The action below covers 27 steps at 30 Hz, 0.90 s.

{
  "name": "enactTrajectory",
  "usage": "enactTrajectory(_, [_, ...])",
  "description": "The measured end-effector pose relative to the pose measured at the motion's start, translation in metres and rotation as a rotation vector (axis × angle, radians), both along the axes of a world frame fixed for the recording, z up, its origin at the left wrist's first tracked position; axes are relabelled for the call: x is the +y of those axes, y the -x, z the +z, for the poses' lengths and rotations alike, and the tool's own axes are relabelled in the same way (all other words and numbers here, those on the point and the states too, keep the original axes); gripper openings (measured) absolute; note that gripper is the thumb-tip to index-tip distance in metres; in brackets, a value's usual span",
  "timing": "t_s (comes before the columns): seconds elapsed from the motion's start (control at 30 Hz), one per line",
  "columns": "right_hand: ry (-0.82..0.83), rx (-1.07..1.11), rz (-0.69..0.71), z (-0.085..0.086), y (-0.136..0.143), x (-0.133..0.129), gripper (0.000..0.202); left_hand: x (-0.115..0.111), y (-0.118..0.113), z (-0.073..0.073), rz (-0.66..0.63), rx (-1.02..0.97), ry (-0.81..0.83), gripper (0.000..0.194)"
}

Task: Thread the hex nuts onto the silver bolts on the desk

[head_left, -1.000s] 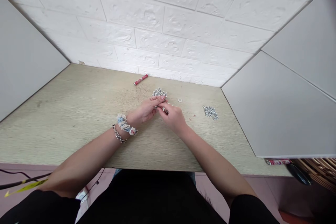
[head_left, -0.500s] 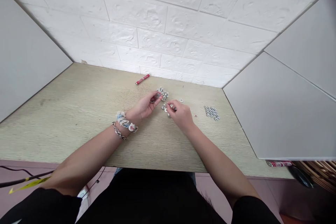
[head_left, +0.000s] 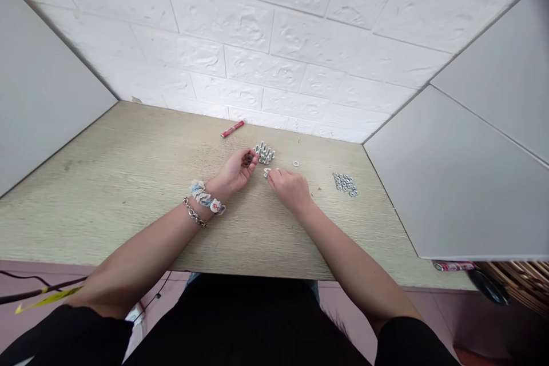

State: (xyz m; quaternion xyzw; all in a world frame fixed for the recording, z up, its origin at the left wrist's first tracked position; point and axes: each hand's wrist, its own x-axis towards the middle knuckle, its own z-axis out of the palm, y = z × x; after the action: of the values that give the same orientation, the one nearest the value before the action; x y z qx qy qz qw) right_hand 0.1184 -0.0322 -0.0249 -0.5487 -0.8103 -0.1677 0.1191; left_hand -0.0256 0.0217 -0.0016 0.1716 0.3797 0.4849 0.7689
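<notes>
"What's the left hand (head_left: 235,174) doing?"

"It's curling palm-up, holding several dark, ring-shaped metal washers (head_left: 247,159)."

"And the right hand (head_left: 290,187)?"

"Its fingers are bending together beside small silvery metal parts (head_left: 266,174) on the pale wooden tabletop (head_left: 107,183); its fingertips are hiding, so I can't tell whether they're gripping anything."

"How are the bolts pointing?"

"The slim, silver metal bolts (head_left: 265,153) are standing clustered just beyond the left fingertips, shanks pointing up, long axes upright."

"Any container?"

"A brown woven basket (head_left: 521,281) is showing at the lower right; its inside is staying out of view."
</notes>
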Motion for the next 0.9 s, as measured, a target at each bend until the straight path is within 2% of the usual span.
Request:
enactTrajectory(0.5, [-0.207, -0.016, 0.05, -0.005, 0.0, 0.003, 0.035, -0.001, 0.0, -0.002, -0.054, 0.008, -0.056, 0.02])
enactTrajectory(0.67, [-0.184, -0.023, 0.097, -0.004, -0.001, 0.003, 0.035, -0.001, 0.001, -0.002, 0.009, 0.028, -0.112, 0.019])
enactTrajectory(0.77, [-0.16, 0.031, 0.099, 0.0, -0.004, 0.002, 0.035, -0.001, 0.002, 0.001, 0.045, 0.027, -0.081, 0.019])
enactTrajectory(0.9, [-0.059, 0.205, -0.028, 0.009, -0.01, 0.001, 0.036, -0.003, 0.003, 0.002, 0.041, 0.047, -0.062, 0.017])
